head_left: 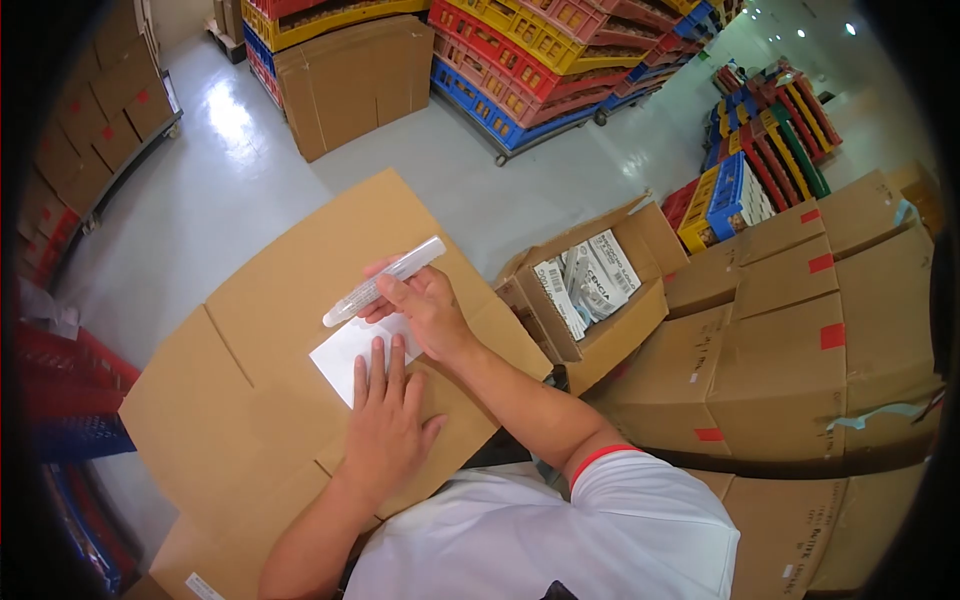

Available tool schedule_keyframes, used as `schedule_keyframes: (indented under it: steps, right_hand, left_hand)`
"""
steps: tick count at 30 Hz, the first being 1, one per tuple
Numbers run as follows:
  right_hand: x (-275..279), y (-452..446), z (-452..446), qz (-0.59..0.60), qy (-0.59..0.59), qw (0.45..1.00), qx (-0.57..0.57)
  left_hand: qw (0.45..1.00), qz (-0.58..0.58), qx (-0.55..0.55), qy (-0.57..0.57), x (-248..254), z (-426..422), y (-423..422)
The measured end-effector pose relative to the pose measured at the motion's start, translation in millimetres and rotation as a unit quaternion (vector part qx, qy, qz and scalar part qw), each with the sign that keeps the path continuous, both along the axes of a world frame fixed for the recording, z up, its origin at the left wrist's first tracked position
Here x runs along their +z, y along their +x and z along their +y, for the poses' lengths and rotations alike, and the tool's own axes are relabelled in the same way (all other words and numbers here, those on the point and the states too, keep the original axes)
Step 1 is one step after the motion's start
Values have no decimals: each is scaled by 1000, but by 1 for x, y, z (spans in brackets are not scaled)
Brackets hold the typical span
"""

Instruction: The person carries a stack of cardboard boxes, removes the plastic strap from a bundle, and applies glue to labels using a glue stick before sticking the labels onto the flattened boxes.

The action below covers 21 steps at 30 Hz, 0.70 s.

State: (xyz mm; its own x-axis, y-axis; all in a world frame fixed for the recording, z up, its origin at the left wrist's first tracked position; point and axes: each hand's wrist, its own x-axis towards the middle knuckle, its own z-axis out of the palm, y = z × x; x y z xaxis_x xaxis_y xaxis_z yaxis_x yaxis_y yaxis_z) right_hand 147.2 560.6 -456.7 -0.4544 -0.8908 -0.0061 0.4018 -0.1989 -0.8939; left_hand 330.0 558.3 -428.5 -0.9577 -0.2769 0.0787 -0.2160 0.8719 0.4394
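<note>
My right hand [428,308] grips a long clear tube [413,260] with faint print along its side; it looks like a liquid glue tube. The tube tilts above a white sheet of paper [338,362], its rounded lower end off the sheet's upper left corner. Flat on the paper's lower part lies my left hand [388,415], fingers stretched out and pressing it against the cardboard. Beneath both hands is a broad flattened brown cardboard sheet [250,320] with fold slits. Part of the paper is hidden by my hands.
An open carton [625,345] holding white printed labels or packets stands just right of the cardboard. Stacked brown boxes [780,350] with red tape line the right side. Coloured crates [530,75] rise on wheeled bases ahead; red crates [75,370] stand at left.
</note>
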Motion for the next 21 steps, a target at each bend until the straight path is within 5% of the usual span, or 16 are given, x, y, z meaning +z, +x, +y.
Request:
schedule_keyframes:
  steps: [21]
  right_hand:
    - [-2,-1,0,8,2,1000,1]
  left_hand:
    - [1000,3,-5,-29,0,1,1]
